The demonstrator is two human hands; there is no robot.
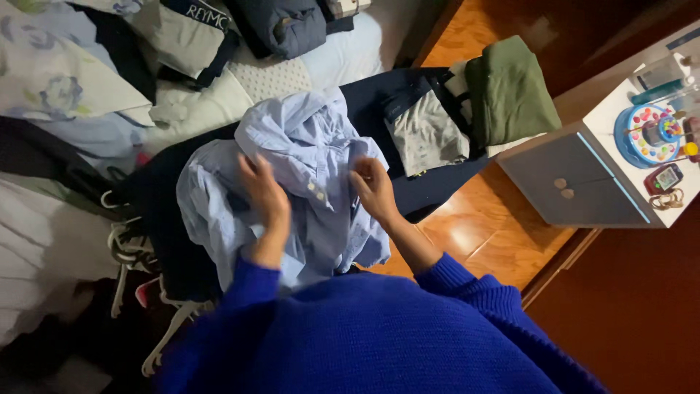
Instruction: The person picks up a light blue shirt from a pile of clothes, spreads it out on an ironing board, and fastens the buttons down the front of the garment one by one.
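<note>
Pinching fabric on both sides: left hand (264,191) flat-curled on pale blue shirt (292,182), fingers closed into cloth near collar side; right hand (373,188) nipping front placket edge between thumb and fingers. Exact finger closure blurred, can't tell how firm.

Shirt bunched on dark navy cloth (437,193) spread over bed edge, just in front of torso in blue sweater (364,335).

Risks, largest first:
- Likely slide off bed edge toward wood floor (481,233); right hem already overhanging, only two small pinch points holding.
- Possible snag on white hangers (131,248) heaped at left, touching dark cloth.
- Could knock folded stack, grey shorts (426,135) and green garment (507,91), close right.
- Button (318,188) strain if pulled apart while bunched.

Pose: both forearms angled forward and inward, wrists slightly bent down, palms facing shirt, hands near each other, not touching.
</note>
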